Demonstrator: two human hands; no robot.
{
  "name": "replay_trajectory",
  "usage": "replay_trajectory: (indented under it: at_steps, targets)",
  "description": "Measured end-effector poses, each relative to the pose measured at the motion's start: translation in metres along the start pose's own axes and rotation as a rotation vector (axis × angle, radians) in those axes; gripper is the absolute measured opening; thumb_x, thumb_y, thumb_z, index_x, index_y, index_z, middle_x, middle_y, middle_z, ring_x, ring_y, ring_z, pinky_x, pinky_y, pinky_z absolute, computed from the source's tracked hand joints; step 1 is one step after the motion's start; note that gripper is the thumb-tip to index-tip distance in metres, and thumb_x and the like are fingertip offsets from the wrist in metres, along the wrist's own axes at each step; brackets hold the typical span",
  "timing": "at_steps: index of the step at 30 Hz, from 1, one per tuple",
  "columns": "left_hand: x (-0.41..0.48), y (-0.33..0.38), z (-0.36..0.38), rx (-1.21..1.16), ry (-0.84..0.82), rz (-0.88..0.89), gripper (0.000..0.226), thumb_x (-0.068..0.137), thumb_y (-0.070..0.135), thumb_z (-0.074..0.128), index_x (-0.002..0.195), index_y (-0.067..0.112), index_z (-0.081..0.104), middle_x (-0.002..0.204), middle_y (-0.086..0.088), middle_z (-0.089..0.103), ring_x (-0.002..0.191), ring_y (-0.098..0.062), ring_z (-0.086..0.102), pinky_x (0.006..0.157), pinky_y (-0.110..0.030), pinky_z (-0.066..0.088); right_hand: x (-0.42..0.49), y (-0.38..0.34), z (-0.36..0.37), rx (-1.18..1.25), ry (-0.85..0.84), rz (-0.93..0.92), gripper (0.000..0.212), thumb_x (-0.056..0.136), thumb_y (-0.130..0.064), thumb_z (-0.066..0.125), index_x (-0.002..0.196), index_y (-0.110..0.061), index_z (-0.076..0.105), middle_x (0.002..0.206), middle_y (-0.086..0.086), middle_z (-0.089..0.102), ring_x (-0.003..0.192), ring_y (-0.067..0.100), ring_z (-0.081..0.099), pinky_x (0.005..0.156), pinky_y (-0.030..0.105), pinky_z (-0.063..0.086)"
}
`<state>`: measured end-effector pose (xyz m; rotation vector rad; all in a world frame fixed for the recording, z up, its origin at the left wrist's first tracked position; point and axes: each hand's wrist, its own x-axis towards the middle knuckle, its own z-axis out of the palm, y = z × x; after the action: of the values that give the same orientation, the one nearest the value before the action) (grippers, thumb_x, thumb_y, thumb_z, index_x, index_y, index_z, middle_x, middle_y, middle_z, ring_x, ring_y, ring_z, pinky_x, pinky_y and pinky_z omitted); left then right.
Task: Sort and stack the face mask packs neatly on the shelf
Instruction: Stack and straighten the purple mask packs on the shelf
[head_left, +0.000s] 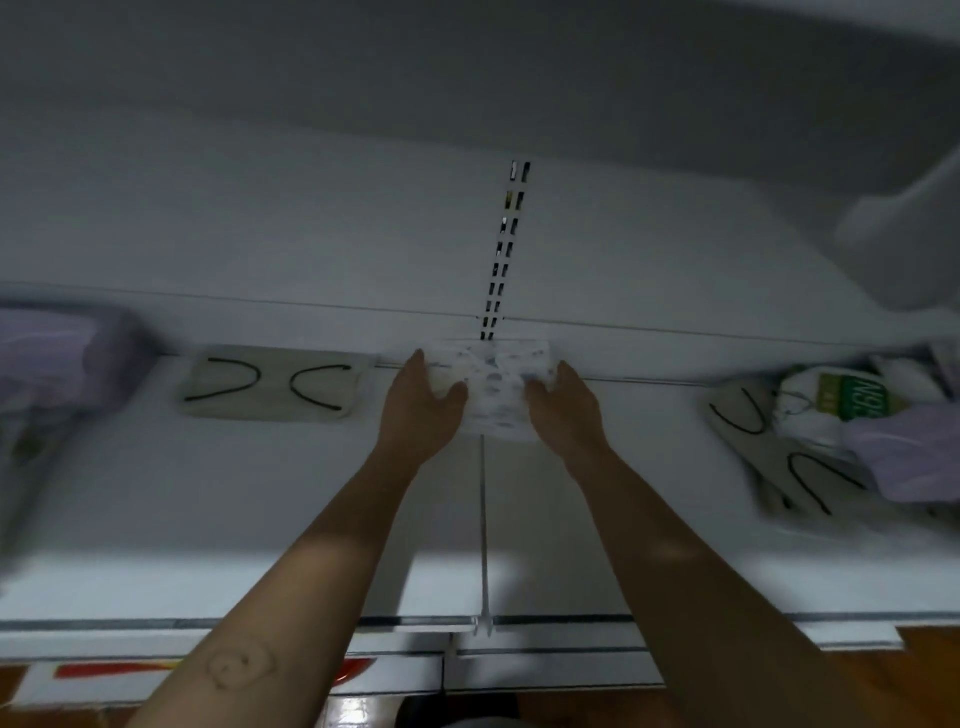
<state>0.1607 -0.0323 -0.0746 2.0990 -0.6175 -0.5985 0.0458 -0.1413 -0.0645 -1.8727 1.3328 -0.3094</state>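
A white face mask pack with a blue-grey speckled print (493, 389) lies on the white shelf (260, 493), pushed against the back wall at the centre. My left hand (423, 402) holds its left end and my right hand (563, 405) holds its right end, thumbs on top. To the left a pale pack with black ear loops (270, 387) lies flat against the back. At the right a loose heap holds a similar black-loop pack (779, 452), a white pack with a green label (841, 400) and a lilac pack (909, 452).
A lilac pack (57, 358) sits at the far left of the shelf, blurred. A slotted metal upright (504, 244) runs up the back wall behind the held pack. A thin divider rail (484, 530) crosses the shelf toward its front edge. Another shelf (909, 234) juts out at upper right.
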Motion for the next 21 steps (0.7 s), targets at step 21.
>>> replay_trajectory:
  at_steps: [21]
  targets:
    - [-0.079,0.066,0.105,0.124,-0.112,0.471,0.055,0.091,0.042,0.054,0.141,0.019,0.047,0.141,-0.006,0.052,0.133,-0.023,0.043,0.109,-0.029,0.03,-0.049,0.109,-0.118,-0.086,0.509,-0.14,0.056,0.092,-0.031,0.061,0.142,-0.013,0.045,0.146,0.007,0.046,0.136,0.023,0.039,0.113,0.036,0.03]
